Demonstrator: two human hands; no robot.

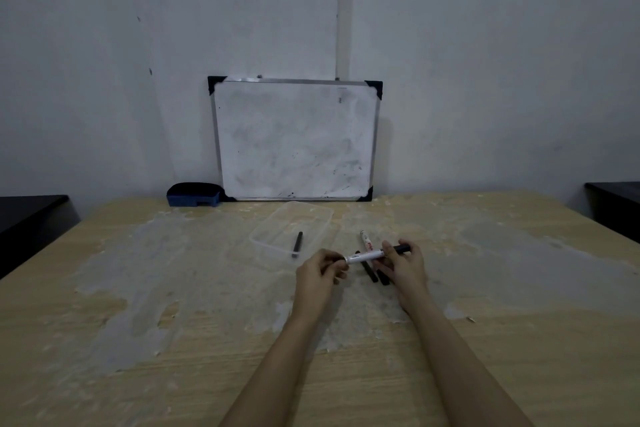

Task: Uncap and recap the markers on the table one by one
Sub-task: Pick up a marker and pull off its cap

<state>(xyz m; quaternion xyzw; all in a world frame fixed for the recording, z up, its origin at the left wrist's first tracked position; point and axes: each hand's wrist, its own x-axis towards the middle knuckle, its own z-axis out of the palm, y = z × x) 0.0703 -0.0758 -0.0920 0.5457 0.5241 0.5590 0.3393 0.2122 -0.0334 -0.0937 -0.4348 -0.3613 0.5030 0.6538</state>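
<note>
I hold a white marker level above the table between both hands. My left hand grips the white barrel's left end. My right hand pinches the black cap at the right end; the cap looks joined to the barrel. Another white marker with red print lies on the table just behind. Two black markers lie under my hands, partly hidden. One black marker lies inside a clear plastic container.
A small whiteboard leans on the wall at the table's back edge. A blue eraser sits left of it. The wooden table has worn grey patches. Dark furniture stands at both sides.
</note>
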